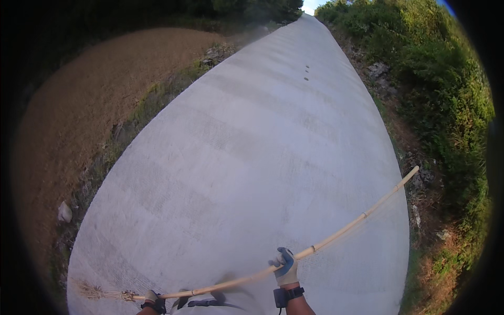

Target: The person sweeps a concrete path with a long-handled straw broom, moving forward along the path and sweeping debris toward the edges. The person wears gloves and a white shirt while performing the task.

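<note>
A long bamboo pole point(342, 233) lies slantwise across the view in front of my body. Dry, straw-coloured twigs or stalks point(96, 292) fan out from its left end, like a broom head. My right hand point(286, 264), in a blue and off-white work glove, grips the pole around its middle. Close to the twigs, my gloved left hand point(154, 302) is closed around the pole too. Both wrists wear dark straps, and a small black box point(280, 298) sits on the right one. The pole's bare end reaches past the road's right edge.
A pale concrete road point(244, 157) narrows into the distance, with several small dark spots point(306, 71) farther up. Bare brown soil point(98, 94) and a whitish lump point(65, 212) lie to the left. Leafy bushes point(437, 78) and rocks point(378, 70) line the right side.
</note>
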A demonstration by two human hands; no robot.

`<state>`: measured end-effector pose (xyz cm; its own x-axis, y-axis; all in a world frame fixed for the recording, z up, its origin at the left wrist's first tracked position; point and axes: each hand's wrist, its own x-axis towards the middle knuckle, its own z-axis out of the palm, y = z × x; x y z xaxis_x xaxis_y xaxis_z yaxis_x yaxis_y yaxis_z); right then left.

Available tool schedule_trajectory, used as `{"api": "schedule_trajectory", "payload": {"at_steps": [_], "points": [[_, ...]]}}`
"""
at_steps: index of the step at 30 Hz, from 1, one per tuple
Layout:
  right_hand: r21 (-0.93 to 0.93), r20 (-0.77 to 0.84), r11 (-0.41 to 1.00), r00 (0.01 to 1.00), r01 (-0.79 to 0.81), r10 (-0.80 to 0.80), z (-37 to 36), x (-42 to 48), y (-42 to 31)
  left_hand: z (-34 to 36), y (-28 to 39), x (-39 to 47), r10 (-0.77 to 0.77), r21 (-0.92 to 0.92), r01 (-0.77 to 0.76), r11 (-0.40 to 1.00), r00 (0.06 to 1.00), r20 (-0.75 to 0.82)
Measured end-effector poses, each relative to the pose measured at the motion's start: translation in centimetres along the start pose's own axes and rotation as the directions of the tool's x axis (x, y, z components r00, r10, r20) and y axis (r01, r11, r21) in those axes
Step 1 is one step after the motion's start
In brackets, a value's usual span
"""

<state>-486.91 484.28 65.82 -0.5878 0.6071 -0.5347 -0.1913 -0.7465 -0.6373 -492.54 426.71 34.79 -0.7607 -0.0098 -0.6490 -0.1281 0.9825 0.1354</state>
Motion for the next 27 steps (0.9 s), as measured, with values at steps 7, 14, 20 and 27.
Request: {"api": "schedule_trajectory", "payload": {"at_steps": [7,14,20,27], "points": [[-0.161,0.369,0.987,0.926,-0.017,0.077,9.3,3.9,-4.2,0.9,4.3,-4.3,-0.040,-0.450,0.112,0.886,0.985,0.167],[-0.206,0.408,0.976,0.913,0.069,0.022,14.7,6.2,-6.1,0.3,10.3,-0.8,0.240,-0.341,-0.171,0.925,0.955,0.173],[-0.189,0.253,0.947,0.944,0.260,-0.209,13.9,8.4,-8.6,-11.2,22.8,4.1,0.146,-0.289,-0.070,0.955,0.957,0.252],[-0.272,0.012,0.835,0.869,0.479,-0.495,12.9,7.7,-10.1,-20.4,30.9,16.4,0.404,0.050,-0.411,0.910,0.908,0.108]]}}
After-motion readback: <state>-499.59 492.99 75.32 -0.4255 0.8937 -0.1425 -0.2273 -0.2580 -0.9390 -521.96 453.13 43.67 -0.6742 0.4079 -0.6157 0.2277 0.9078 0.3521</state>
